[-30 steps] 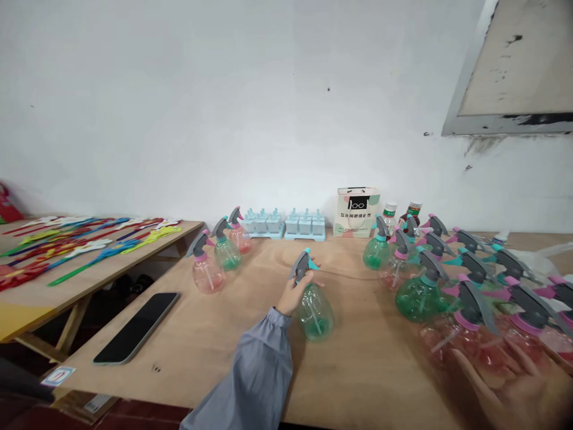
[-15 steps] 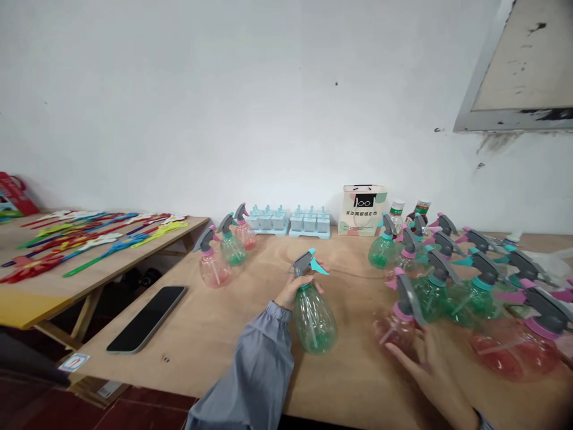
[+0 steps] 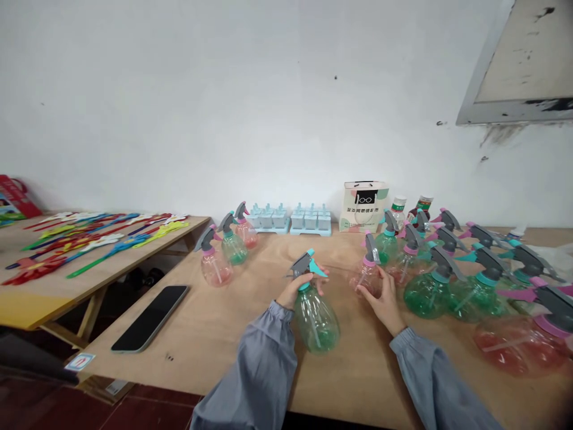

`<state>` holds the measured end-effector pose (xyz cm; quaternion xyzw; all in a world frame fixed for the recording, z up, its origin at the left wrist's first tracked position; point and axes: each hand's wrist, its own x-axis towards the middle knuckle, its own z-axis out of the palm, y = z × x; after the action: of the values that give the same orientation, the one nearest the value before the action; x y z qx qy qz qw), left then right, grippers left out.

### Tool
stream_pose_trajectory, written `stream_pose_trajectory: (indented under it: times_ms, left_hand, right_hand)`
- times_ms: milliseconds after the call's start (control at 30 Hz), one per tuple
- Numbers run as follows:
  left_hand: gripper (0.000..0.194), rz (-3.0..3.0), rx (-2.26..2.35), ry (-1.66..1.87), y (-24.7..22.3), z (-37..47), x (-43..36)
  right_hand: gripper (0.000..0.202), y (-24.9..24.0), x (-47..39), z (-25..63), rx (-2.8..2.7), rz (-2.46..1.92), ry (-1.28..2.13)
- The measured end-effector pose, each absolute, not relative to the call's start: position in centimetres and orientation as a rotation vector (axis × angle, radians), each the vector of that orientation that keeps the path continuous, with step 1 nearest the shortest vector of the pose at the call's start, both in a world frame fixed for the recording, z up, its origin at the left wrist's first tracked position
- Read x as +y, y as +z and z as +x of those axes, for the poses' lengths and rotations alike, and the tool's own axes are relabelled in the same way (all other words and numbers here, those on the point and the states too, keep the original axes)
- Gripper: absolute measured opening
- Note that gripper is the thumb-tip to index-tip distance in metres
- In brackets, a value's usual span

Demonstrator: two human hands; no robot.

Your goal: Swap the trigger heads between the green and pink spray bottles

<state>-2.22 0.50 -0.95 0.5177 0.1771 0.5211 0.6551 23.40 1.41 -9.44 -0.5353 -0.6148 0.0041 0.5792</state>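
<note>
My left hand point(image 3: 295, 289) is closed around the neck of a green spray bottle point(image 3: 317, 322) with a grey head and turquoise trigger, near the middle of the table. Farther back and to the right, my right hand point(image 3: 382, 298) grips the body of a pink spray bottle point(image 3: 366, 276) from its right side. Just right of that hand, several other spray bottles stand close together, among them a green spray bottle point(image 3: 427, 294) and a large pink spray bottle point(image 3: 521, 346) nearer the front. Fingers hide part of both held bottles.
Three spray bottles, one a pink spray bottle point(image 3: 216, 267), stand at the left. A phone point(image 3: 151, 318) lies near the left edge. Blue ice-pop moulds point(image 3: 311, 220) and a paper bag point(image 3: 363, 206) line the wall. Colourful hand-shaped sticks point(image 3: 120, 246) cover the neighbouring table.
My right hand has carried the pink spray bottle backward and left, away from the front of the cluster. The left hand stays on the green bottle in nearly the same spot.
</note>
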Motion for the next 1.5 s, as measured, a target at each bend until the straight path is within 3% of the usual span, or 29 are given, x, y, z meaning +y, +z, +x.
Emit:
stream_pose_trajectory:
  times_ms: [300,467,700,900,1100,1333,1500]
  left_hand:
    - [0.035,0.897,0.474,1.349,-0.7,-1.8,0.7]
    - [0.039,1.007,0.448,1.272,-0.2,-1.4,0.0]
    - [0.030,0.975,0.483,1.288,-0.7,-1.7,0.3]
    - [0.036,1.037,0.432,1.295,-0.2,-1.6,-0.1]
    - [0.026,1.056,0.440,1.297,-1.0,-1.9,0.4]
    - [0.046,1.128,0.425,1.265,0.0,-1.5,-0.4]
    - [0.036,1.107,0.500,1.291,-0.5,-1.7,0.0]
  right_hand:
    - [0.081,-10.0,1.1,23.3,-1.470,-1.202,0.206]
    - [0.080,-9.7,0.8,23.3,-1.460,-1.189,0.239]
    - [0.080,-9.6,0.6,23.1,-1.458,-1.191,0.251]
    - [0.079,-9.7,0.6,23.2,-1.470,-1.181,0.243]
    - [0.079,-9.7,0.6,23.3,-1.474,-1.183,0.250]
    - [0.077,-9.6,0.6,23.2,-1.472,-1.175,0.251]
    - [0.078,-9.7,0.7,23.3,-1.470,-1.180,0.250]
